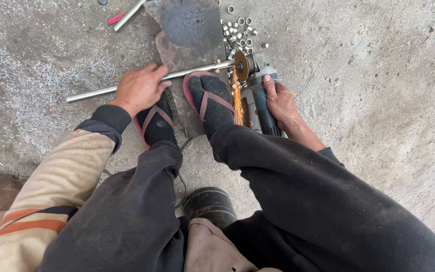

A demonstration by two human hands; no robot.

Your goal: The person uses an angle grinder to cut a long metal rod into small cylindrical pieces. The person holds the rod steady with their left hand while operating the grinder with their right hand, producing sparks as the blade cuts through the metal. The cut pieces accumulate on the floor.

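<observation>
My left hand [139,89] presses down on a long shiny metal tube [96,92] that lies across a dark steel plate [190,30] on the floor. One of my feet in a black sock and red sandal [210,100] also pins the tube. My right hand [280,106] grips an angle grinder [260,95]. Its disc [241,65] bites into the tube's right end and orange sparks [237,103] stream toward me.
Several short cut metal rings [238,31] lie in a pile behind the grinder. Another tube [127,15] and a pink-handled tool [116,18] rest at the top left. A black round object [210,204] sits between my knees. Rough concrete floor surrounds everything.
</observation>
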